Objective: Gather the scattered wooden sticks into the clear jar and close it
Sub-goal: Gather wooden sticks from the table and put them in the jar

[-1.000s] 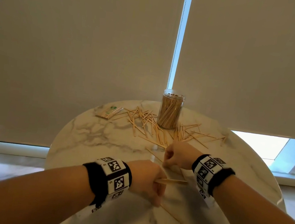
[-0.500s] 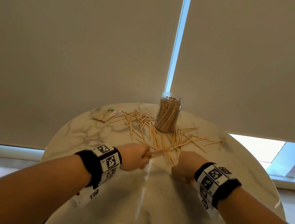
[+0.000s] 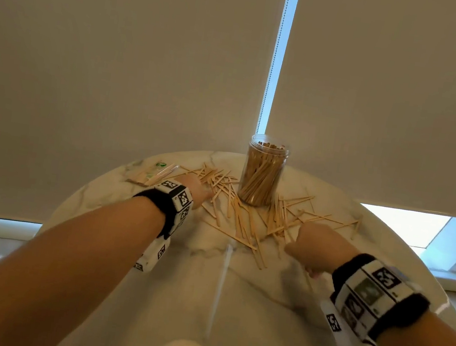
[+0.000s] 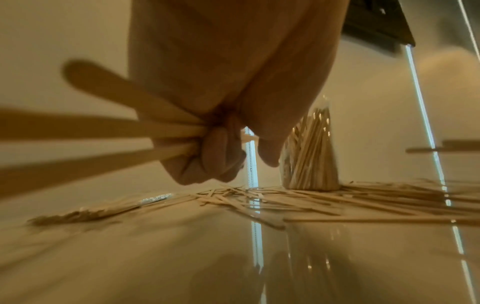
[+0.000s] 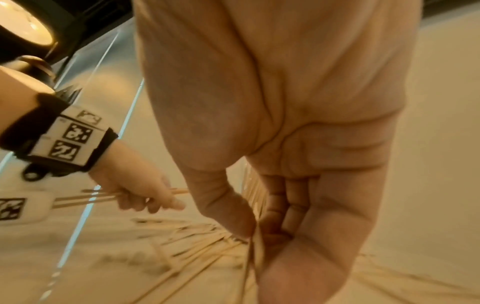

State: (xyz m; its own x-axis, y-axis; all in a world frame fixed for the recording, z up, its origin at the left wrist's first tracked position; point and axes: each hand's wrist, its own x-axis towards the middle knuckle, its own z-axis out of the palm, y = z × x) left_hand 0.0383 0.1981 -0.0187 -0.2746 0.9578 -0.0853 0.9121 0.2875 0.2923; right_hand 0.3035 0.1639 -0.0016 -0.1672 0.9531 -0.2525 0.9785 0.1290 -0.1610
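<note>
Head view, jar: one clear jar (image 3: 263,172) stands upright at the far side of the counter (image 3: 205,287), mouth open and already packed with sticks; you see no lid here.
Head view, sticks: the loose sticks (image 3: 241,218) lie crisscrossed between your two hands and round the jar's foot, too many to count. A small wrapped bundle (image 3: 152,174) lies just beyond your left hand.
Head view, hands: your left hand (image 3: 196,190) and right hand (image 3: 317,245) are both down at the near edge of the scatter.

Left wrist, grip: your left hand (image 4: 213,152) is fisted round three sticks, which fan out to the left of the grip. The jar (image 4: 310,152) stands just beyond it.
Left wrist, handling: the sticks look thin, light, stiff and smooth, so they may slide in a loose fist. Hold them near the middle and square their ends before the jar.

Right wrist, grip: your right hand (image 5: 283,185) pinches about two sticks between thumb (image 5: 228,207) and forefinger, low over the pile; the exact count is blurred.
Right wrist, other hand: your left hand (image 5: 140,185) shows to the left of the grip, its sticks poking out both sides.
Right wrist, handling: flat on glossy stone, the sticks look easier to lift by an end.
</note>
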